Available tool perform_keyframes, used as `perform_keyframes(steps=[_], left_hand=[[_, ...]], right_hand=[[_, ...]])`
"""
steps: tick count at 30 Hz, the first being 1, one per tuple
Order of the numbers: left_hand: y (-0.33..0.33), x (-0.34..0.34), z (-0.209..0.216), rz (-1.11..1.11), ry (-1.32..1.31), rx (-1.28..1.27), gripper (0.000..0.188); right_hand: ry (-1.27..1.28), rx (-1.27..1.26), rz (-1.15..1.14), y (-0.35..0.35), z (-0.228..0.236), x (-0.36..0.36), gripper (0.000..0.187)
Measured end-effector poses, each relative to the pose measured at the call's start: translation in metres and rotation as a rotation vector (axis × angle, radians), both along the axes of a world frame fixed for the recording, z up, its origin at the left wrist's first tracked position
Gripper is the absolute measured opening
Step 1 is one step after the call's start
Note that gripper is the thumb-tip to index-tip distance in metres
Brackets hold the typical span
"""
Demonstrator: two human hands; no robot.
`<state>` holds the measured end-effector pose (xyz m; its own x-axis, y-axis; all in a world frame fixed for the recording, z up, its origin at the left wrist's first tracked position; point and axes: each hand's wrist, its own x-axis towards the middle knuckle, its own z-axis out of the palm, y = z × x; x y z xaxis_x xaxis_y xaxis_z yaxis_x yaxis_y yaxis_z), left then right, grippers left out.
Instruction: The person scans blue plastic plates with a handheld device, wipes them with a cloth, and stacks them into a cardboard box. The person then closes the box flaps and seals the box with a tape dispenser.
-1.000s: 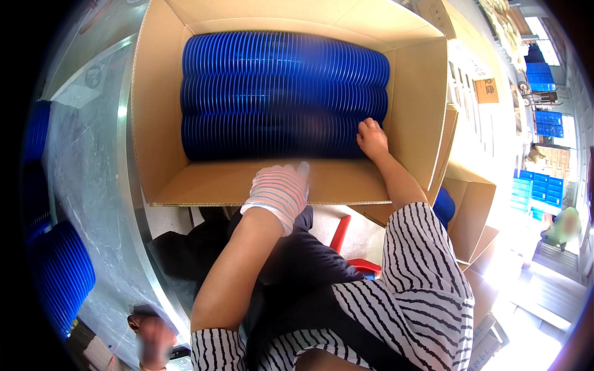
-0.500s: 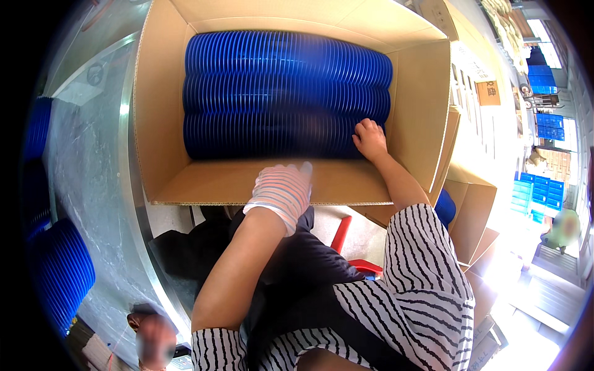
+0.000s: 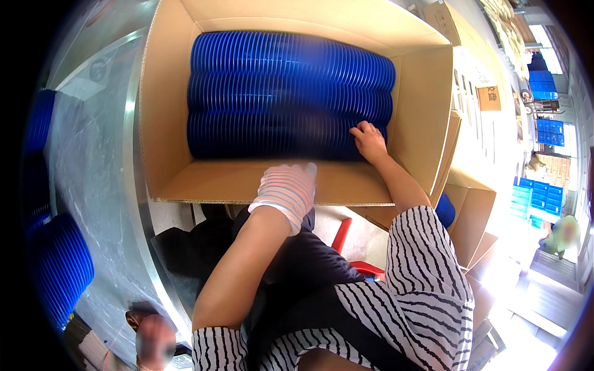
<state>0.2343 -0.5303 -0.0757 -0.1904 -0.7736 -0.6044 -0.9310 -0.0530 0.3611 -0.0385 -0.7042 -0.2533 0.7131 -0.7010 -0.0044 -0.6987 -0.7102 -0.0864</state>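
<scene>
An open cardboard box (image 3: pixel 297 185) holds three rows of thin blue discs (image 3: pixel 241 91), standing on edge and packed closely side by side. My bare right hand (image 3: pixel 369 142) is at the right end of the nearest row, its bent fingers curled over the disc edges. In a striped white glove, my left hand (image 3: pixel 286 188) is above the box's near wall, beside the middle of that row. The back of the glove faces up and most of its fingers are foreshortened, so their grip is hidden.
Left of the box runs a grey metal-edged table (image 3: pixel 99 179), with more blue discs (image 3: pixel 60 266) at its far left side. Other cartons (image 3: pixel 470 213) stand at the right. A red bar (image 3: pixel 341 235) shows below the box. Blue crates (image 3: pixel 538 196) and a person (image 3: pixel 562 237) are farther right.
The box and discs sit slightly farther right in the picture. My left hand has shifted slightly right with them; my right hand stays at the same row end.
</scene>
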Motion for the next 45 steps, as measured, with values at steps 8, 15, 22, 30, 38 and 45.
perform_keyframes(steps=[8,15,22,30,38,45], left_hand=[[0.001,0.001,0.002,0.000,0.012,0.014,0.047],[0.004,0.002,-0.003,0.012,0.025,-0.043,0.046],[0.004,0.003,-0.004,0.022,0.029,-0.018,0.045],[0.001,0.003,-0.004,-0.006,0.023,-0.030,0.047],[0.000,0.003,-0.005,0.012,0.023,-0.013,0.047],[0.001,0.002,-0.004,0.022,0.019,0.001,0.047]], right_hand=[[0.015,0.103,-0.072,-0.011,0.008,0.010,0.007],[0.146,0.129,-0.194,-0.016,0.008,0.036,0.009],[-0.067,-0.002,-0.066,-0.001,-0.005,0.042,0.020],[-0.105,0.028,-0.145,-0.005,-0.007,0.039,0.014],[-0.098,0.020,-0.103,-0.003,-0.011,0.047,0.015],[-0.139,-0.013,-0.046,-0.001,-0.012,0.050,0.015]])
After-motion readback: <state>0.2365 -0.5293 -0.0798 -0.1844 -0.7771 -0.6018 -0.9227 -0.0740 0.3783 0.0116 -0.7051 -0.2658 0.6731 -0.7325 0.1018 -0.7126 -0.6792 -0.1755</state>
